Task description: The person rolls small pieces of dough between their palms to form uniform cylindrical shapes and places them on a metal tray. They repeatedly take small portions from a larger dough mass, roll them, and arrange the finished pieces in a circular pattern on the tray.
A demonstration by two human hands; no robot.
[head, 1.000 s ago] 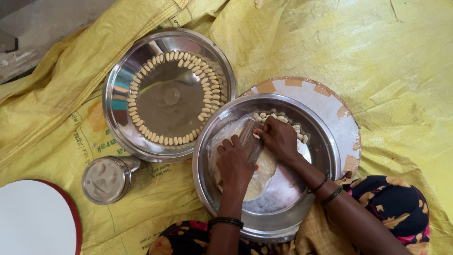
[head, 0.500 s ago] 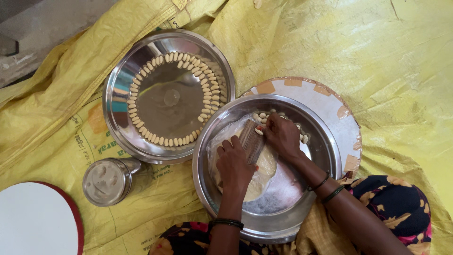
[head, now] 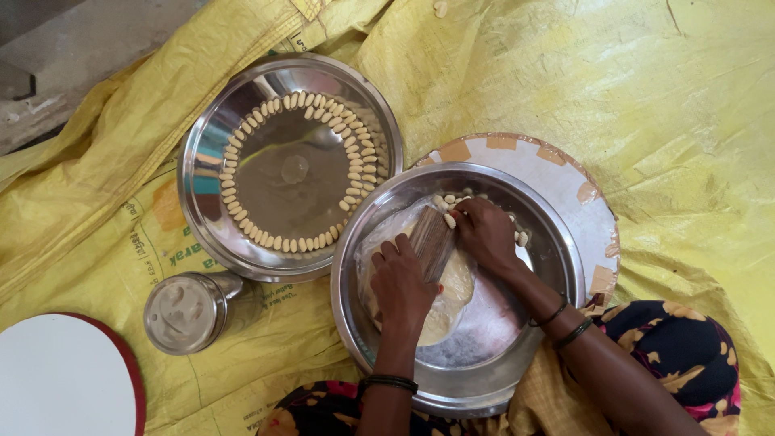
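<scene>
Dough (head: pixel 452 282) lies flat and pale in a clear plastic sheet inside the steel basin (head: pixel 517 363), directly under both hands. A ridged brown wooden block (head: pixel 432 240) stands tilted on the dough, between the hands. The left hand (head: pixel 401 282) rests palm down on the dough just beside the block's near edge, fingers spread and touching the block's side — it grips nothing that I can see. The right hand (head: pixel 484 234) bends over the block's far end, its fingertips drawn together on a small dough piece (head: pixel 450 220) at the block's top corner; the exact pinch is partly hidden.

Beyond the right hand's fingertips, a cluster of small pale shaped pieces (head: pixel 460 198) lies against the basin's far wall, with a few more to that hand's right. Under the basin sits a round white board with tan tape patches (head: pixel 557 165) along its rim. To the left of the left hand stands a wide steel plate (head: pixel 202 202) carrying a ring of the same small pieces (head: pixel 355 153) — laid side by side around its flat middle. Nearer, left of the left forearm, stands a small steel tin (head: pixel 184 313), and further left a white round board with a red edge (head: pixel 64 379). Everything rests on a yellow woven sheet (head: pixel 646 81).
</scene>
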